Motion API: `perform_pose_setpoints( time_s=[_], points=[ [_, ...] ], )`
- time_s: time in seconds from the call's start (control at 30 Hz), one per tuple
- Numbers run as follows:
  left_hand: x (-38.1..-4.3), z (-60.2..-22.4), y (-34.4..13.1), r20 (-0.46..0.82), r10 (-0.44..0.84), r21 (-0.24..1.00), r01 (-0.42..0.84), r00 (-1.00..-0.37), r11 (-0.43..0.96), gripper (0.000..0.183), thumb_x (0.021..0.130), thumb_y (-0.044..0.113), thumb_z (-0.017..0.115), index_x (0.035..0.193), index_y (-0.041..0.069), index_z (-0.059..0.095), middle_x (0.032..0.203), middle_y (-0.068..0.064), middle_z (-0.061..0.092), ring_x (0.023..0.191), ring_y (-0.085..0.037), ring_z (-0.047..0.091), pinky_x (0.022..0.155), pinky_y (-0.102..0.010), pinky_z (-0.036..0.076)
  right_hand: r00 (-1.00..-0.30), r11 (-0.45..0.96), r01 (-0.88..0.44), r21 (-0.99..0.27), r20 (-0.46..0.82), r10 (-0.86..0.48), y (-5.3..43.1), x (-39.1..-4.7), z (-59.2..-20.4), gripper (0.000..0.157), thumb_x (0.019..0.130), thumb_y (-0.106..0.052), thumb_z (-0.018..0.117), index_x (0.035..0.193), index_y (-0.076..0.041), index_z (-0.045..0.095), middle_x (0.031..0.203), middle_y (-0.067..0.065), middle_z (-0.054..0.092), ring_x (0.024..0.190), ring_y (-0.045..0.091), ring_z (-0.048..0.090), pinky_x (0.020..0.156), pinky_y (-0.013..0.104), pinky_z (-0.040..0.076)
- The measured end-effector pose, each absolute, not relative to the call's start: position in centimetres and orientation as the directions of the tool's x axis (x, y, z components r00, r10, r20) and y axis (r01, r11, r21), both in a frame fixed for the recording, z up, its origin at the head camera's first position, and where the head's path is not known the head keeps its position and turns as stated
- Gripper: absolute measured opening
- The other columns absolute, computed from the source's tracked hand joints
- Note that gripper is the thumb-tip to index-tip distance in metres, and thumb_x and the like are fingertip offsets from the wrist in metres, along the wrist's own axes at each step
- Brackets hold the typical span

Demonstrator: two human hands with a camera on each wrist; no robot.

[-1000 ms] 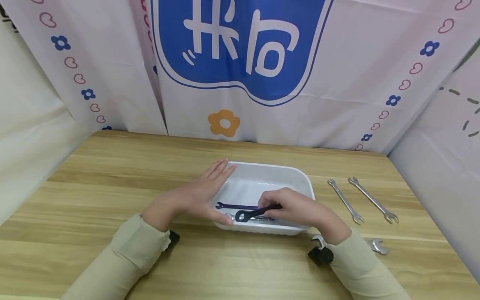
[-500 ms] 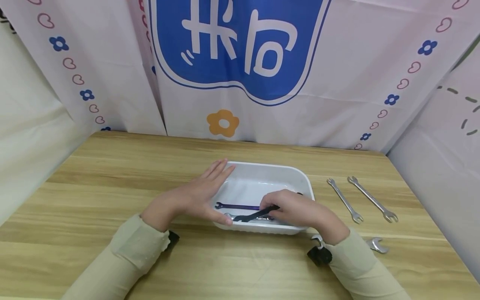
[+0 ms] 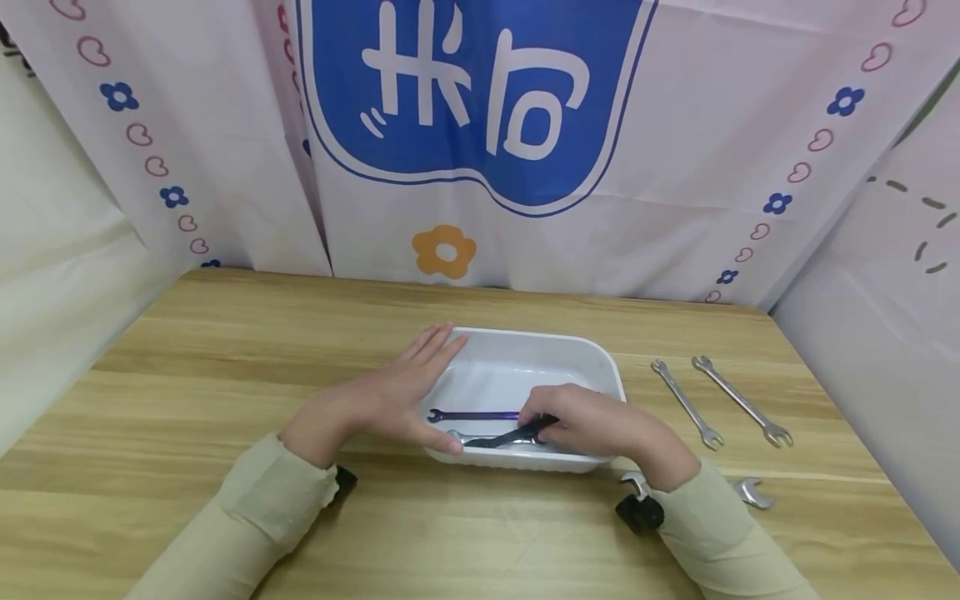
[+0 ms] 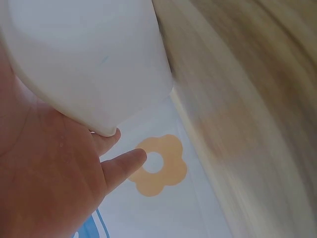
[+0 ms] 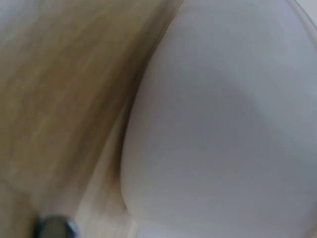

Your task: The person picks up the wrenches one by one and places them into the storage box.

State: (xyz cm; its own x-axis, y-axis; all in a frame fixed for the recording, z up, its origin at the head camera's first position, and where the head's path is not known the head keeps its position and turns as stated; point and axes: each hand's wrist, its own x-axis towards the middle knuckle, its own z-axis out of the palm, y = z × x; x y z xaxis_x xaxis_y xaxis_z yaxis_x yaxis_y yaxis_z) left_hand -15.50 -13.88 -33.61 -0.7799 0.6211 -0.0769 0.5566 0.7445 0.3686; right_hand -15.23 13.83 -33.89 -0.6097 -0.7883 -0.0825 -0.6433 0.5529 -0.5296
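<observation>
A white plastic tub (image 3: pixel 517 379) stands on the wooden table. My left hand (image 3: pixel 390 402) rests with its fingers spread against the tub's left rim, its thumb by the near left corner. In the left wrist view, two fingertips of the left hand (image 4: pixel 59 168) reach past the tub's wall (image 4: pixel 94 64). Inside the tub, my right hand (image 3: pixel 588 417) pinches a black wrench (image 3: pixel 504 438), seen nearly edge-on and slanting down to the left. Under it lies a silver wrench (image 3: pixel 468 437), partly covered. A dark purple wrench (image 3: pixel 472 415) lies just behind; the right fingers hide its right end.
Two silver double-ended wrenches, a shorter one (image 3: pixel 687 404) and a longer one (image 3: pixel 742 402), lie right of the tub. Another silver wrench end (image 3: pixel 752 492) shows beside the right sleeve. The tub's outer wall (image 5: pixel 213 124) fills most of the right wrist view. A printed cloth (image 3: pixel 637 242) hangs behind the table.
The black wrench has turned from showing its ring end to lying edge-on, and its left end has dropped slightly lower in the tub. The left hand stays at the rim.
</observation>
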Motion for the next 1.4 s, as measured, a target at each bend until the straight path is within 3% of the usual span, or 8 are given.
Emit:
perform_pose_setpoints(
  time_s=[0.27, 0.57, 0.93, 1.2, 1.4],
  points=[
    [-15.4, -33.7, -14.1, -0.073, 0.620, 0.377, 0.554, -0.781, 0.742, 0.129, 0.057, 0.086, 0.054, 0.149, 0.021, -0.008, 0.154, -0.001, -0.019, 0.143, -0.024, -0.012, 0.112, -0.051, 0.017, -0.610, 0.548, -0.664, -0.509, -0.056, -0.791, 14.5, -15.4, -33.4, 0.018, 0.085, -0.004, 0.060, 0.100, -0.009, 0.067, 0.093, -0.002, 0.064, 0.085, 0.012, 0.057, 0.079, 0.030, 0.049],
    [-15.3, -33.4, -14.3, -0.072, 0.617, 0.373, 0.552, -0.784, 0.745, 0.129, 0.057, 0.084, 0.056, 0.149, 0.022, -0.009, 0.154, -0.001, -0.020, 0.143, -0.025, -0.012, 0.111, -0.052, 0.017, -0.601, 0.532, -0.675, -0.511, -0.038, -0.798, 15.4, -15.4, -32.1, 0.020, 0.087, -0.010, 0.062, 0.106, -0.011, 0.065, 0.106, 0.001, 0.064, 0.094, 0.015, 0.059, 0.083, 0.034, 0.050],
    [-15.3, -33.6, -14.3, -0.078, 0.622, 0.377, 0.554, -0.779, 0.742, 0.128, 0.057, 0.085, 0.054, 0.149, 0.022, -0.008, 0.153, 0.000, -0.022, 0.142, -0.022, -0.015, 0.112, -0.050, 0.016, -0.631, 0.554, -0.658, -0.510, -0.029, -0.776, 16.5, -14.8, -30.8, 0.021, 0.088, -0.016, 0.062, 0.109, -0.014, 0.063, 0.108, -0.003, 0.059, 0.099, 0.017, 0.056, 0.086, 0.037, 0.048],
    [-15.4, -34.2, -14.0, -0.081, 0.624, 0.378, 0.555, -0.777, 0.741, 0.127, 0.058, 0.085, 0.054, 0.149, 0.024, -0.010, 0.152, 0.002, -0.023, 0.142, -0.019, -0.016, 0.113, -0.047, 0.014, -0.677, 0.564, -0.649, -0.510, 0.051, -0.734, 19.4, -14.1, -30.8, 0.020, 0.089, -0.018, 0.062, 0.109, -0.019, 0.060, 0.106, -0.004, 0.060, 0.095, 0.016, 0.056, 0.080, 0.033, 0.049],
    [-15.3, -33.9, -14.1, -0.078, 0.619, 0.375, 0.552, -0.782, 0.744, 0.126, 0.058, 0.084, 0.055, 0.148, 0.025, -0.011, 0.152, 0.003, -0.023, 0.142, -0.018, -0.017, 0.114, -0.046, 0.013, -0.686, 0.575, -0.697, -0.428, 0.165, -0.708, 21.8, -13.2, -30.8, 0.019, 0.087, -0.019, 0.064, 0.106, -0.023, 0.061, 0.100, -0.012, 0.058, 0.088, 0.009, 0.054, 0.077, 0.025, 0.047]
  ],
)
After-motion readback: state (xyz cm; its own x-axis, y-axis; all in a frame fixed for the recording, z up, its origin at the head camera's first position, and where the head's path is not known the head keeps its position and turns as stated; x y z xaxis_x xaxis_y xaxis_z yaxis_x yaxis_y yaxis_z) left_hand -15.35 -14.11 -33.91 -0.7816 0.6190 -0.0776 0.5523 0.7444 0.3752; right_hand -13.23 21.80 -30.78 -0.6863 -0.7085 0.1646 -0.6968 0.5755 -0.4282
